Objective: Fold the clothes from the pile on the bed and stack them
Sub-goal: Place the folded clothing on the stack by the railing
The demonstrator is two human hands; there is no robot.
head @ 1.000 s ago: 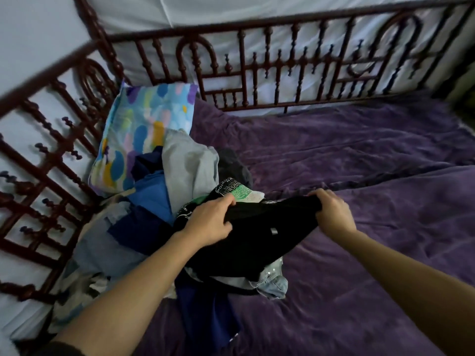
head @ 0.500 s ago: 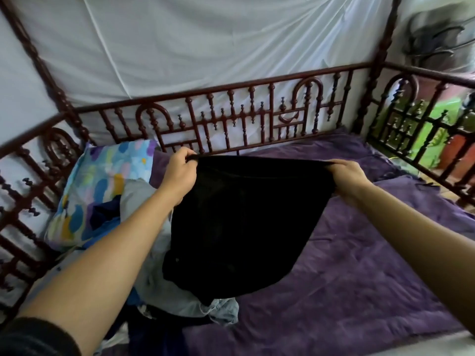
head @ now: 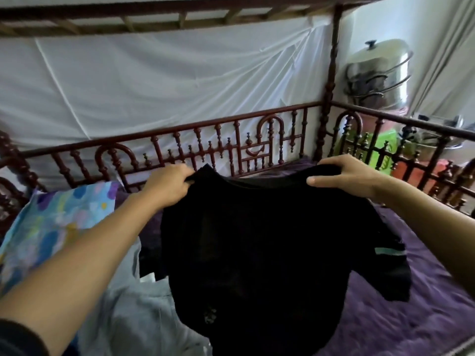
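Raised higher, black shirt (head: 257, 240) hangs limp between left hand (head: 168, 185), right hand (head: 349, 177).

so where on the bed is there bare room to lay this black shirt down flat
The bare patch is the purple blanket on the right, between the hanging black shirt and the side railing. The left is crowded: the patterned pillow and a grey garment fill it. What lies under the shirt is hidden.

Shirt (head: 257, 240) over bed (head: 411, 325), pillow (head: 59, 219) left
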